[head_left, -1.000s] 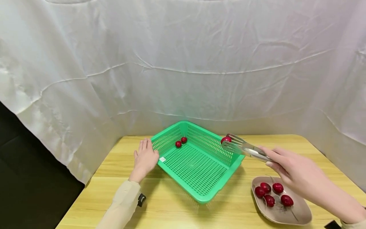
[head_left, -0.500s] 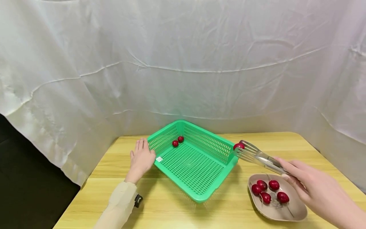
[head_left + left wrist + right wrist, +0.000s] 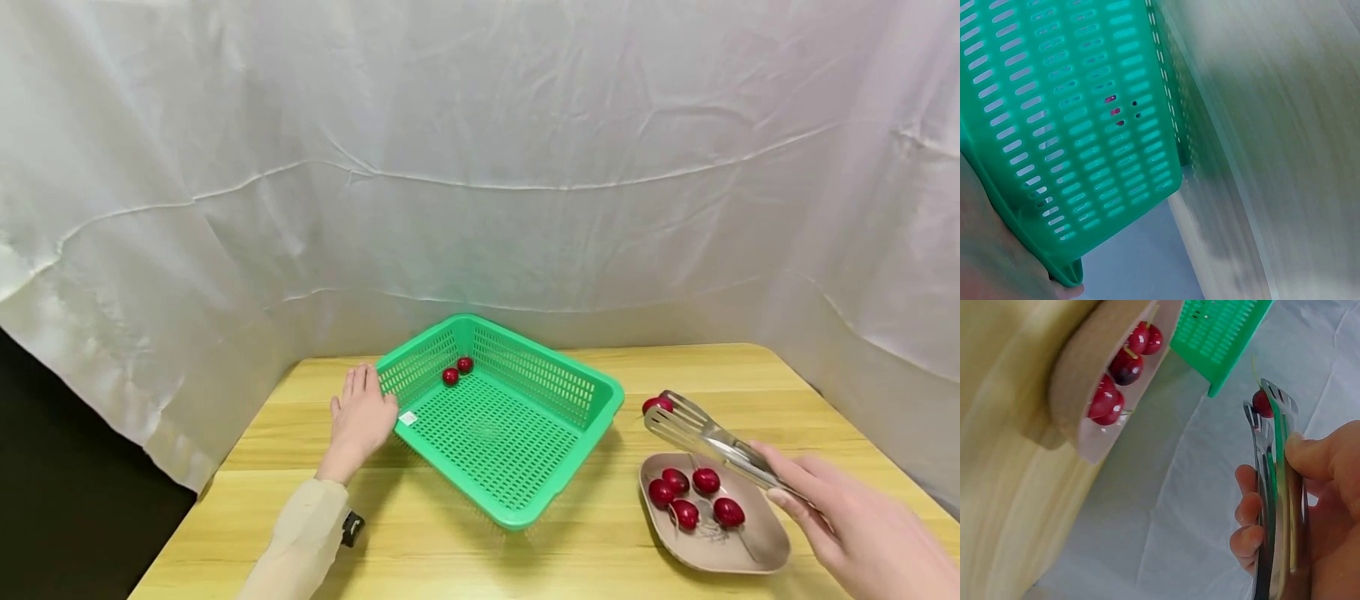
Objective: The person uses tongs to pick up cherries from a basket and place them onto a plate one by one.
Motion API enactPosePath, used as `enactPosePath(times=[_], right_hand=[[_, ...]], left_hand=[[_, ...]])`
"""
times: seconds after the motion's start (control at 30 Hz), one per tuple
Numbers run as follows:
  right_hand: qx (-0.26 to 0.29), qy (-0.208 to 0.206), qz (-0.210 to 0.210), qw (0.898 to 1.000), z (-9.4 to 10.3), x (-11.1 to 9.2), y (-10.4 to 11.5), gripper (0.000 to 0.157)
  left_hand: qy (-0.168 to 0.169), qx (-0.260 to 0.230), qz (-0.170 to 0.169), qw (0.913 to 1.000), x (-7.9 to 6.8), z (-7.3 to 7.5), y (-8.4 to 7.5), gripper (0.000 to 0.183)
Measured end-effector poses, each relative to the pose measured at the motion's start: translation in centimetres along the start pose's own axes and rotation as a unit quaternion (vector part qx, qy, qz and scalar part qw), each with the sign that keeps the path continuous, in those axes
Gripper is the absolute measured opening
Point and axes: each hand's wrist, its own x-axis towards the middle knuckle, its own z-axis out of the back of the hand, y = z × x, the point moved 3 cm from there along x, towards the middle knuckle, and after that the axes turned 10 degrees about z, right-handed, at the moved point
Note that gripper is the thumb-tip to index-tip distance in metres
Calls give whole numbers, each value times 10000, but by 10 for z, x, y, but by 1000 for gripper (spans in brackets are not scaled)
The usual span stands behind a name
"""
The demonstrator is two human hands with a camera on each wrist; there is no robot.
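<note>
My right hand (image 3: 847,508) grips metal tongs (image 3: 738,450) with slotted ends. A red cherry (image 3: 657,406) is pinched between the tong tips, in the air beyond the dish; its stem shows in the right wrist view. Below the tongs stands a shallow pinkish-beige dish (image 3: 765,546) with several stemmed cherries (image 3: 1126,365). At the middle of the table is a green slotted plastic basket (image 3: 517,508), turned cornerwise. Two cherries (image 3: 451,377) lie in its far left corner. My left hand (image 3: 362,421) rests on the basket's left rim, fingers extended.
The wooden table (image 3: 585,550) bears the basket and dish. A pale cloth curtain (image 3: 480,167) hangs behind and at both sides. A dark area (image 3: 67,483) lies off the table's left edge. A small white label (image 3: 408,418) sits on the basket near my left hand.
My right hand has carried the tongs and cherry away from the basket's right corner, right and down toward the dish. My left hand stays on the rim. The whole view has shifted slightly.
</note>
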Motion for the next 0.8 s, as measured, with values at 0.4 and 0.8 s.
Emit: enactPosePath(times=[0.4,0.8], right_hand=[[275,446,45,9986,-14,-41,-21,61],[196,1043,-161,9942,-27,-68,-36,90]], left_hand=[[-13,54,11,10000,0,0,0,68],[-15,-27,10,10000,-1,0,1,67]])
